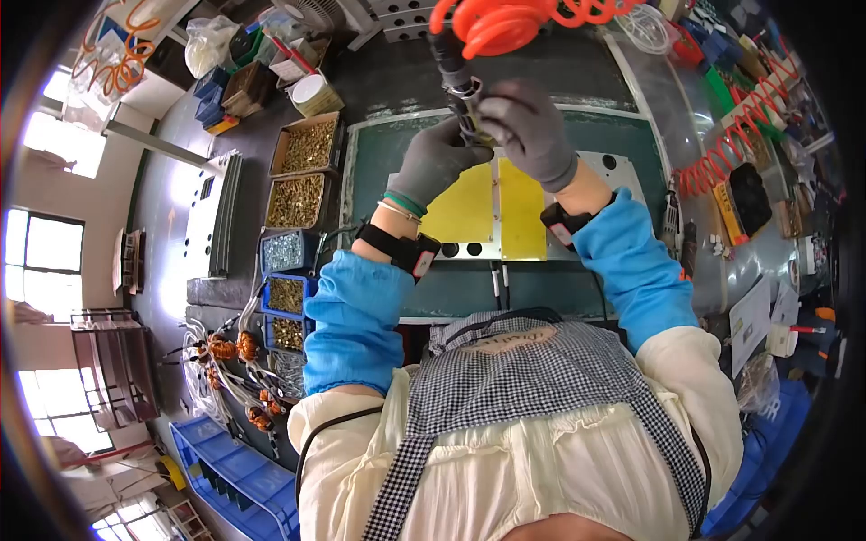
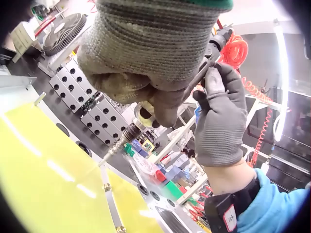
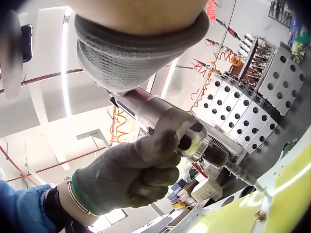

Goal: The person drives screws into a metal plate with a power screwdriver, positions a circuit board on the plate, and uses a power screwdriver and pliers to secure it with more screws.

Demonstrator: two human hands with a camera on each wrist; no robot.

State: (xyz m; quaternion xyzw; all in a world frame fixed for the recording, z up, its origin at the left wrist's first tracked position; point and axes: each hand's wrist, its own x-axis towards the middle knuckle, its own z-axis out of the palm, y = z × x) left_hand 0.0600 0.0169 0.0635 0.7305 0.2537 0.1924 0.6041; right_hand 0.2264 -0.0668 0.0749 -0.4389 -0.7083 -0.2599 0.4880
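An air screwdriver (image 1: pixel 462 90) hangs nose-down from an orange coiled hose (image 1: pixel 496 32). Close to its nose, my gloved left hand (image 1: pixel 431 164) grips the tool with curled fingers. My gloved right hand (image 1: pixel 532 131) holds the body higher up, its thumb (image 2: pixel 214 80) along the lever side in the left wrist view. Below lies a metal plate with two yellow sheets (image 1: pixel 458 209) and a pale strip between them. The driver's bit (image 3: pixel 248 177) slants down to that strip. Brass-coloured screws (image 2: pixel 107 187) sit along the strip; one (image 3: pixel 260 215) shows near the bit in the right wrist view.
The plate rests on a green mat (image 1: pixel 379 153). Bins of brass-coloured hardware (image 1: pixel 296 200) and smaller blue bins (image 1: pixel 287 251) line the left side. Bundled wires (image 1: pixel 225 361) lie lower left. Another red coiled hose (image 1: pixel 722 162) and tools stand at the right.
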